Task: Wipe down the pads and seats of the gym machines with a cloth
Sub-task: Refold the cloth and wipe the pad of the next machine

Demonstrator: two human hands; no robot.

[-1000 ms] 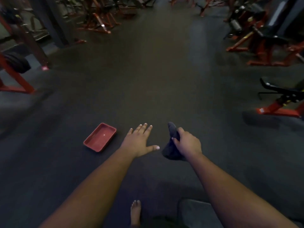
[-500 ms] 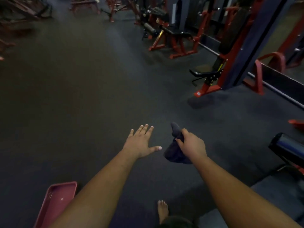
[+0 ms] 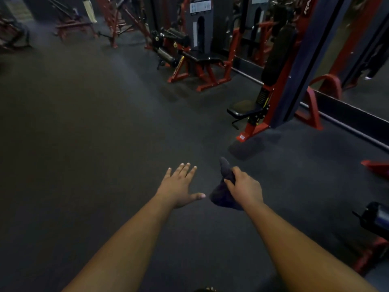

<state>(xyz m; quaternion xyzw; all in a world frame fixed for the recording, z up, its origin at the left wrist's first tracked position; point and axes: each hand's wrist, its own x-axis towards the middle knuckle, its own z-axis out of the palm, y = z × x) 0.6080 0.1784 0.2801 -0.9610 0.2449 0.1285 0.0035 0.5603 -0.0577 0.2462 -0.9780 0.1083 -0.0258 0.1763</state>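
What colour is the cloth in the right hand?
The cloth is dark navy, almost black, seen in the head view.

Hands lying side by side over the floor (image 3: 105, 144)
The cloth (image 3: 223, 197) is sitting in the right hand (image 3: 245, 188), just right of the left hand (image 3: 179, 186); a machine seat (image 3: 245, 108) is standing ahead, further right.

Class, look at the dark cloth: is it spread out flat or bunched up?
Bunched up. The right hand grips the dark cloth in a wad, one end poking above the fingers, the rest hanging below.

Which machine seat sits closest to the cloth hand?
The small black seat on the red-and-blue upright frame, just ahead of the right hand; the bench seat is farther back.
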